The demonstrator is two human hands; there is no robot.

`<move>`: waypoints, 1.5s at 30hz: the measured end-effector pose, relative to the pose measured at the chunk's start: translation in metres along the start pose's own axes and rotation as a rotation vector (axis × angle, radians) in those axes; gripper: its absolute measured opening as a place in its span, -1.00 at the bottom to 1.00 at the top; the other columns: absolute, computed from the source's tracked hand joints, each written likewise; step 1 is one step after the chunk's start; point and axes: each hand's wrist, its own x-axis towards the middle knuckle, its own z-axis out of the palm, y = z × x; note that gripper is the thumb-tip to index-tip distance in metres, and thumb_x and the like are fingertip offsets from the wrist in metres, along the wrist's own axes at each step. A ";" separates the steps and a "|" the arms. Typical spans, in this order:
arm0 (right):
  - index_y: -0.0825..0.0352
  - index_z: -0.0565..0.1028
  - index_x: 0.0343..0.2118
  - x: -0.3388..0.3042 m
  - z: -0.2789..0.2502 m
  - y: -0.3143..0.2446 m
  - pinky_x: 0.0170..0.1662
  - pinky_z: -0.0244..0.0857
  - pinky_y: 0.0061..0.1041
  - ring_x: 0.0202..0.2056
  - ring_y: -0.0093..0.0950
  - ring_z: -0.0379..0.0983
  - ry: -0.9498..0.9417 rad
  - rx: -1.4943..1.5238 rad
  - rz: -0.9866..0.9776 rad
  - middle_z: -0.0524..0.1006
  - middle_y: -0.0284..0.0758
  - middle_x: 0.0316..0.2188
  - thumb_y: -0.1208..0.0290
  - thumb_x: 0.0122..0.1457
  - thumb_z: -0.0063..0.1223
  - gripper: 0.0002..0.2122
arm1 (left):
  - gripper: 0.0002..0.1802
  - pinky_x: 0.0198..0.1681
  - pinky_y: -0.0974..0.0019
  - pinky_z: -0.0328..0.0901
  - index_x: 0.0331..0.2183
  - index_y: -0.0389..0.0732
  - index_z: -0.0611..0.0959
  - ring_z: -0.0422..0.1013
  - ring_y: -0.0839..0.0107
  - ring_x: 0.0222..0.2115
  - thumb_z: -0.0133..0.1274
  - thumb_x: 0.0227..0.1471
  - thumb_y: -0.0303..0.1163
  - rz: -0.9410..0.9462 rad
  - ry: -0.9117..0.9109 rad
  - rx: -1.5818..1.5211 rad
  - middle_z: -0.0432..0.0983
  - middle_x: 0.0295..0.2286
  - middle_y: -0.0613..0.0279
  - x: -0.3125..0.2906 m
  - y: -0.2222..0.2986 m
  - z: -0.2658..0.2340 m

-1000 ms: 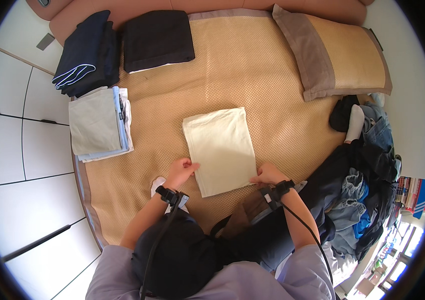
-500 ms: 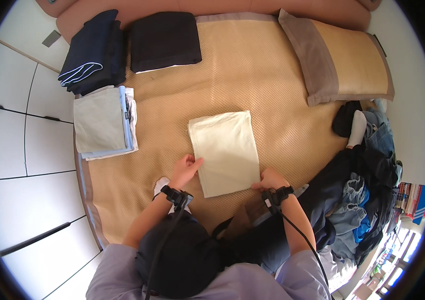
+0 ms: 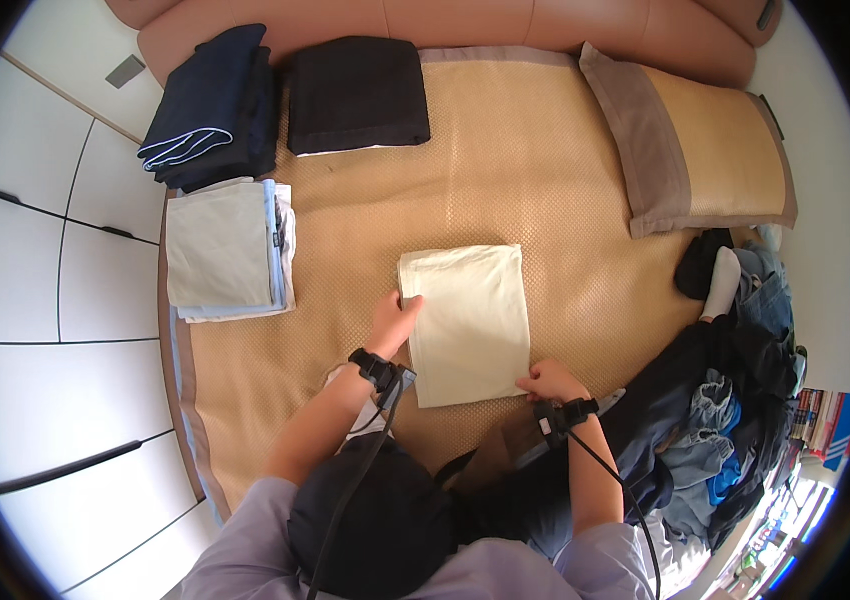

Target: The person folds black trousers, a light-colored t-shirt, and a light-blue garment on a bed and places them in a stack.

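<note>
A folded cream garment (image 3: 471, 330) lies flat on the woven bed mat in front of me, a neat rectangle in several layers. At its left edge, my left hand (image 3: 396, 322) grips the layers, thumb on top and fingers tucked out of sight at the side. My right hand (image 3: 552, 382) pinches the near right corner between thumb and curled fingers. What kind of garment it is does not show in its folded state.
Folded stacks stand along the left and far side: pale clothes (image 3: 220, 250), dark navy clothes (image 3: 207, 105) and a black folded garment (image 3: 358, 95). A pillow (image 3: 695, 140) rests at the far right. Loose clothes (image 3: 705, 430) are heaped on the right, with white cabinets (image 3: 55, 390) at left.
My left hand has slid farther up the garment's left edge, away from me. My right hand stays at the near right corner. The whole view has shifted slightly.
</note>
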 end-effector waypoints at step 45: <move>0.44 0.38 -0.55 0.065 0.015 -0.030 -0.53 0.25 -0.42 -0.65 -0.43 0.32 0.928 0.535 -0.190 0.39 -0.27 -0.69 0.30 0.01 0.03 -0.75 | -0.54 -0.31 0.38 0.33 -0.19 -0.33 0.39 0.41 0.40 -0.41 0.08 -0.09 -0.25 -0.408 -0.181 -0.396 0.44 -0.33 0.16 -0.057 -0.026 -0.051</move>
